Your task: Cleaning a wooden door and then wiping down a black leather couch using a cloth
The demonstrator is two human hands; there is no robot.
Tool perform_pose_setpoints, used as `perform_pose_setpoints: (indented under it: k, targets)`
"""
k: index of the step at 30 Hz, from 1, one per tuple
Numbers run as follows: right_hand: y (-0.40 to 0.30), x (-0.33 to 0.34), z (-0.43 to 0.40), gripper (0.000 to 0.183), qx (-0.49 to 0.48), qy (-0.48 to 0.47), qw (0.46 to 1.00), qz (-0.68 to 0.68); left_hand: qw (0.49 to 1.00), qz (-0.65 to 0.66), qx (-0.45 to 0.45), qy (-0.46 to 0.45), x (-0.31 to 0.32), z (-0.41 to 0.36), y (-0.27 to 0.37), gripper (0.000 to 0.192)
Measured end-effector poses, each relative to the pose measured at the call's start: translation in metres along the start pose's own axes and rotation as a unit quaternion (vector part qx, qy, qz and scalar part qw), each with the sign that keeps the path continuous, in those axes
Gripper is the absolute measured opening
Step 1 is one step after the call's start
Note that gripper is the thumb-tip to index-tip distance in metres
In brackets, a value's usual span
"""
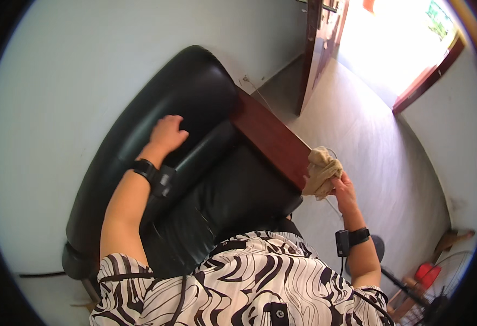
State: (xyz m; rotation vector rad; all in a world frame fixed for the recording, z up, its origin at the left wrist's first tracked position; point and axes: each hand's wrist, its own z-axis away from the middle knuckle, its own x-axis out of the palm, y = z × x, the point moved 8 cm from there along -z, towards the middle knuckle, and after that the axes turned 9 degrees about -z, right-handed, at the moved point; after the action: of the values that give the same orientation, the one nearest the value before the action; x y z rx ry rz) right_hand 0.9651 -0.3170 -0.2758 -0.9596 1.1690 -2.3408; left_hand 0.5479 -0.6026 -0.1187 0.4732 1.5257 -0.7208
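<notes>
My right hand (pixel 345 190) grips a crumpled beige cloth (pixel 323 173) between thumb and fingers, at the front end of the sofa's reddish-brown wooden armrest (pixel 269 136). The cloth covers that end of the armrest. My left hand (pixel 168 133) is over the padded backrest (pixel 140 118) of the black leather-look sofa, thumb apart from the fingers and nothing held. Whether it touches the backrest, I cannot tell. Below it lies the creased black seat (pixel 222 191). Each wrist wears a black strap with a small box.
A door (pixel 315 53) stands ajar beside a bright doorway (pixel 385 53). A cord runs from a wall socket (pixel 244 79) along the armrest's outer side. At lower right are a wire fan guard (pixel 452 269) and a red object (pixel 428 275). Grey floor (pixel 368 134) extends right of the sofa.
</notes>
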Motion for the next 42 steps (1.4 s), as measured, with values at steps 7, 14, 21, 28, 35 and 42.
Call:
perform_pose_setpoints:
  k: [7, 14, 21, 28, 35, 42]
  targets:
    - [0.085, -0.058, -0.049, 0.033, -0.017, 0.122, 0.986, 0.11, 0.981, -0.118, -0.12, 0.1, 0.013, -0.044, -0.171, 0.043]
    - [0.178, -0.01, -0.129, 0.034, 0.009, 0.136, 0.913, 0.385, 0.935, -0.21, -0.249, 0.137, 0.083, -0.019, -0.309, 0.033]
    - [0.073, 0.268, -0.174, 0.035, -0.014, -0.003, 0.986, 0.164, 0.919, -0.113, -0.225, 0.303, 0.115, 0.022, -0.365, 0.031]
    - [0.082, 0.584, -0.164, 0.054, -0.504, -0.246, 0.589, 0.582, 0.908, -0.059, -0.236, 0.341, 0.112, 0.026, -0.364, 0.033]
    - [0.123, 0.636, -0.216, 0.064, -0.545, -0.271, 0.544, 0.578, 0.915, -0.056, -0.234, 0.325, 0.122, 0.027, -0.362, 0.035]
    - [-0.021, 0.508, -0.363, 0.054, -0.557, 0.056, 0.576, 0.596, 0.916, -0.039, -0.239, 0.321, 0.118, 0.015, -0.356, 0.037]
